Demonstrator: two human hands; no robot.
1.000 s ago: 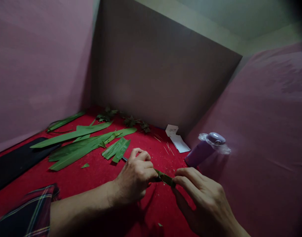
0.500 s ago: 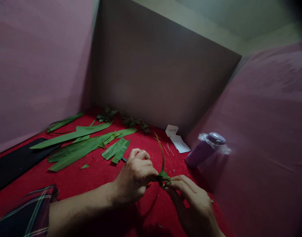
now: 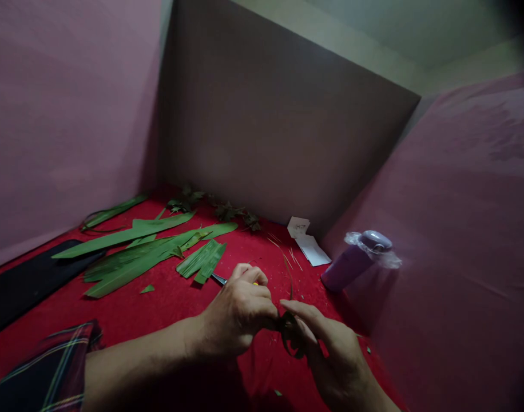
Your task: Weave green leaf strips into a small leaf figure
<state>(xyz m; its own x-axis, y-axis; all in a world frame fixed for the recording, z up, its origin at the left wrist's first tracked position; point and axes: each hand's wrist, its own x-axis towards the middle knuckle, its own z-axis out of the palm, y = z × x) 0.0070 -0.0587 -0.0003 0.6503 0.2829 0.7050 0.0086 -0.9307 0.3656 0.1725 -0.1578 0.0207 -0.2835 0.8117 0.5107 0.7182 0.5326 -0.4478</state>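
Observation:
My left hand [image 3: 240, 309] is closed, its thumb and finger pinching the left side of a small looped leaf strip [image 3: 291, 337]. From the right, my right hand [image 3: 334, 355] grips the same strip between thumb and fingers. Dark loops of it hang below the fingertips, and a thin tail [image 3: 291, 280] rises away from me. How the strip is folded is partly hidden by the fingers. Scissors [image 3: 219, 278] lie on the red cloth [image 3: 159, 320] behind my left hand, mostly covered, with a blade and a bit of yellow showing.
Long green leaves [image 3: 159, 252] and cut leaf pieces [image 3: 202, 260] lie at the left, beside a black flat object [image 3: 34, 280]. Leafy sprigs [image 3: 227, 212] rest by the back wall. White folded paper [image 3: 312, 250], thin sticks [image 3: 295, 260] and a purple tumbler [image 3: 348, 266] are at the right.
The leaf strip has turned in my fingers: its loops now hang lower and its tail shows as a thin line. My left hand moved slightly right, uncovering more of the scissors.

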